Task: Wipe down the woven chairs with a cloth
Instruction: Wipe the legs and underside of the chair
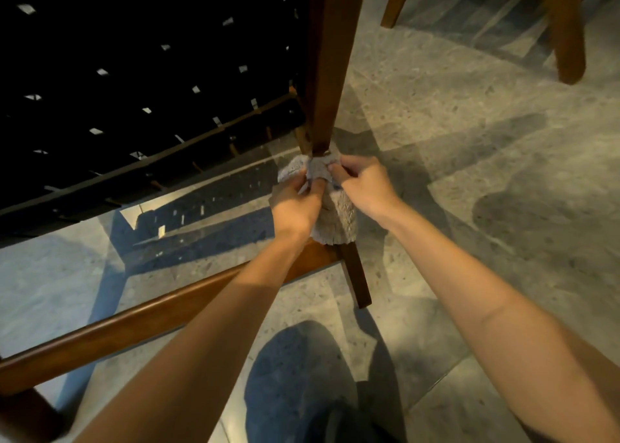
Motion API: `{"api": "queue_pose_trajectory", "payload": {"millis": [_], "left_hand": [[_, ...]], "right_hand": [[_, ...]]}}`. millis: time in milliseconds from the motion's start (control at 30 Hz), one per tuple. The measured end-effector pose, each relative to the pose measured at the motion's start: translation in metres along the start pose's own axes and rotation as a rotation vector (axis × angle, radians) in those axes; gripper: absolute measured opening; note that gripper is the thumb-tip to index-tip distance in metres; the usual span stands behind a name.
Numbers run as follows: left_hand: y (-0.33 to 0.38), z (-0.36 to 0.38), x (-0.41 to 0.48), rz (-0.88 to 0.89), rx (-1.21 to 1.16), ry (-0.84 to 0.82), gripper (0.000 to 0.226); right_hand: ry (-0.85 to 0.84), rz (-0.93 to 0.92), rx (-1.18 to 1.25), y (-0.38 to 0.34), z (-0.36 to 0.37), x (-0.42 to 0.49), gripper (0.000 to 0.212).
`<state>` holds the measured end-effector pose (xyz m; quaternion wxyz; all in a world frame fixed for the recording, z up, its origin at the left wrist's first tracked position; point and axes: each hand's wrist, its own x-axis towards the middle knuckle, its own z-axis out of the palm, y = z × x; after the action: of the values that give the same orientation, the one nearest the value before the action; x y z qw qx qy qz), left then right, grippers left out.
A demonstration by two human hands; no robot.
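A dark woven chair (134, 83) with a brown wooden frame fills the upper left. Its rear leg (330, 73) runs down the middle of the view. A fluffy grey cloth (335, 221) is wrapped around this leg, just below the seat. My left hand (295, 204) grips the cloth from the left. My right hand (364, 184) pinches the cloth's upper fold from the right. Below the cloth the leg's foot (359, 281) reaches the floor. The cloth hides the leg's middle stretch.
A wooden stretcher rail (141, 322) runs from the wrapped leg towards the lower left. Legs of another wooden chair (567, 33) stand at the top right. The floor is grey speckled tile (469, 160). My knee in blue jeans (298, 385) is at the bottom centre.
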<state>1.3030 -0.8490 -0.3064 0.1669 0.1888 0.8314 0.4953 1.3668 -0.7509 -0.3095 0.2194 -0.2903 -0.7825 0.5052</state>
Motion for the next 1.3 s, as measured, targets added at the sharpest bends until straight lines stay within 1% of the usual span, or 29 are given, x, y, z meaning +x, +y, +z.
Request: {"api": "queue_pose_trajectory", "payload": {"millis": [67, 167, 267, 333, 433, 500, 567, 600, 700, 733, 800, 833, 867, 900, 967, 1100, 1133, 1200, 1233, 1300], "left_hand": [[-0.012, 0.005, -0.017, -0.028, -0.015, -0.033, 0.026], [-0.034, 0.017, -0.045, -0.018, 0.033, -0.066, 0.025], [-0.045, 0.027, -0.060, -0.023, 0.027, -0.010, 0.044], [-0.047, 0.028, -0.065, -0.015, 0.040, -0.002, 0.048], [-0.044, 0.022, -0.066, -0.063, 0.010, -0.067, 0.052], [-0.041, 0.010, -0.064, -0.034, 0.040, -0.132, 0.052], [-0.041, -0.008, -0.063, 0.074, 0.130, -0.183, 0.047], [-0.041, -0.018, -0.062, 0.136, 0.178, -0.198, 0.043], [-0.048, -0.047, -0.057, 0.334, 0.404, -0.190, 0.040], [-0.051, -0.056, -0.054, 0.358, 0.467, -0.202, 0.043], [-0.057, -0.069, -0.049, 0.344, 0.564, -0.261, 0.047], [-0.060, -0.074, -0.047, 0.318, 0.609, -0.294, 0.049], [-0.062, -0.079, -0.047, 0.287, 0.639, -0.320, 0.051], [-0.064, -0.082, -0.047, 0.254, 0.654, -0.343, 0.052], [-0.065, -0.085, -0.049, 0.206, 0.668, -0.374, 0.055], [-0.067, -0.086, -0.053, 0.166, 0.686, -0.395, 0.059], [-0.068, -0.087, -0.052, 0.172, 0.695, -0.395, 0.060], [-0.070, -0.091, -0.051, 0.184, 0.715, -0.400, 0.061], [-0.071, -0.092, -0.049, 0.182, 0.724, -0.402, 0.061], [-0.072, -0.093, -0.046, 0.170, 0.753, -0.402, 0.060]], "right_hand": [[-0.057, 0.037, -0.026, 0.015, -0.002, -0.017, 0.025], [-0.100, 0.125, -0.019, 0.044, 0.000, -0.052, 0.027], [-0.093, 0.201, -0.002, 0.064, 0.006, -0.072, 0.025], [-0.095, 0.219, -0.011, 0.070, 0.006, -0.077, 0.027], [-0.097, 0.242, -0.070, 0.071, 0.000, -0.083, 0.031], [-0.073, 0.235, -0.136, 0.067, -0.009, -0.088, 0.033], [0.015, 0.211, -0.186, 0.060, -0.023, -0.092, 0.033], [0.071, 0.191, -0.215, 0.055, -0.030, -0.095, 0.036], [0.237, 0.117, -0.283, 0.034, -0.051, -0.101, 0.039], [0.324, 0.101, -0.269, 0.028, -0.057, -0.102, 0.039], [0.526, 0.112, -0.171, 0.017, -0.068, -0.102, 0.041], [0.604, 0.125, -0.103, 0.014, -0.071, -0.102, 0.040], [0.647, 0.134, -0.060, 0.011, -0.071, -0.102, 0.039], [0.651, 0.141, -0.041, 0.008, -0.068, -0.102, 0.036], [0.595, 0.129, -0.021, 0.002, -0.054, -0.101, 0.029], [0.527, 0.044, 0.045, -0.005, -0.013, -0.092, 0.009], [0.477, 0.030, 0.073, -0.006, -0.004, -0.087, 0.010], [0.340, 0.018, 0.119, -0.004, 0.015, -0.079, 0.021], [0.303, 0.009, 0.084, -0.001, 0.024, -0.075, 0.027], [0.301, -0.019, -0.102, 0.008, 0.037, -0.065, 0.035]]}}
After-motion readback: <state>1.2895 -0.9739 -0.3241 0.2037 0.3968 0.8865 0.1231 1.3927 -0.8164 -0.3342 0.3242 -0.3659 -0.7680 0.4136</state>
